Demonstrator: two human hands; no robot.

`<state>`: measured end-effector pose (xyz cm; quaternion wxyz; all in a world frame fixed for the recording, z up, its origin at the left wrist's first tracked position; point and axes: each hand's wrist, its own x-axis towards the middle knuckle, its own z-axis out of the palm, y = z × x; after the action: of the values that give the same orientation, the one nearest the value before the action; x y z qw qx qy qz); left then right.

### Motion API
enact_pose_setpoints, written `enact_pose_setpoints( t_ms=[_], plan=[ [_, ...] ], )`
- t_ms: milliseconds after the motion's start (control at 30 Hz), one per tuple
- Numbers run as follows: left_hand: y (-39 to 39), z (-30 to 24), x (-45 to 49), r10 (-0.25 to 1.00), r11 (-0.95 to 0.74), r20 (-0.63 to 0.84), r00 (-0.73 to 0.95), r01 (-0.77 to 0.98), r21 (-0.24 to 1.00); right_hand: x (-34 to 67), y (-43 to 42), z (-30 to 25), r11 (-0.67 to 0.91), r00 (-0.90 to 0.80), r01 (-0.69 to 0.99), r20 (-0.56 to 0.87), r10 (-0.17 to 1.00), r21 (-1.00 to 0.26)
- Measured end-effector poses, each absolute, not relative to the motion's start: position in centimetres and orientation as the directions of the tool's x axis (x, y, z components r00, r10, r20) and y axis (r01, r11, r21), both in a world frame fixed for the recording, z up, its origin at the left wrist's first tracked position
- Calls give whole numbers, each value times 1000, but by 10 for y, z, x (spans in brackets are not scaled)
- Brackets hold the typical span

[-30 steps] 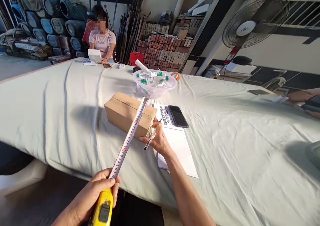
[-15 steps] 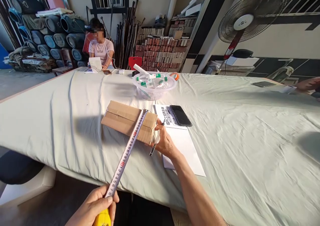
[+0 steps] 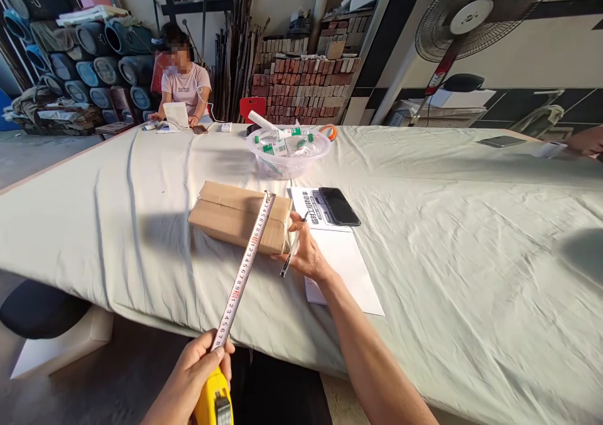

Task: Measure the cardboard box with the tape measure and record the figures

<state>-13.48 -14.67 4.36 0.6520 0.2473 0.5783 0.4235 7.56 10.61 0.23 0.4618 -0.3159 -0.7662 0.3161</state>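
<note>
My left hand (image 3: 200,362) is closed around a yellow tape measure (image 3: 214,400) at the bottom, thumb and fingers pinching its blade near the case. The extended blade (image 3: 241,273) slants up and away, its hooked end lying over the far top edge of a brown cardboard box (image 3: 228,215). My right hand (image 3: 305,252) grips the right end of that box, with a clear pen (image 3: 285,265) held among the fingers. Some fingertips are hidden behind the box. Beside this hand lie printed white paper (image 3: 351,277) and a black phone (image 3: 340,206).
A pale cloth (image 3: 447,274) covers the wide table. Behind the box stands a clear basin (image 3: 288,164) of plastic bottles, with an orange tape roll (image 3: 330,131) beside it. Across the table sits a person (image 3: 186,86); another person's hand (image 3: 586,141) shows at right.
The view has tipped downward slightly. My left hand and the tape case have shifted a little right and up, showing more of the case. My right hand stays on the box end.
</note>
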Motion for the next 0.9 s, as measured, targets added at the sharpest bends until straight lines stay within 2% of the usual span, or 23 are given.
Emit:
enact_pose_setpoints(
  t_ms=[167,300,400,467,633,900],
  plan=[
    [-141,52,-154,879,476,-473,55,-104,873,74,107,2,436,-306,64,398,865,-898],
    [-127,72,-178,882,433,-458,108,197,880,77,101,13,272,-300,-85,285,910,-958],
    [-113,92,-200,885,363,-455,98,467,807,83,97,21,242,-295,-178,287,912,-954],
    [-102,103,-218,886,341,-458,75,567,750,86,96,27,241,-306,-206,296,905,-949],
    [-67,124,-264,858,298,-506,87,717,629,94,92,36,143,-358,-157,192,914,-977],
    [-2,169,-297,886,59,-434,161,890,452,97,91,38,161,-389,-118,194,901,-980]
  ],
)
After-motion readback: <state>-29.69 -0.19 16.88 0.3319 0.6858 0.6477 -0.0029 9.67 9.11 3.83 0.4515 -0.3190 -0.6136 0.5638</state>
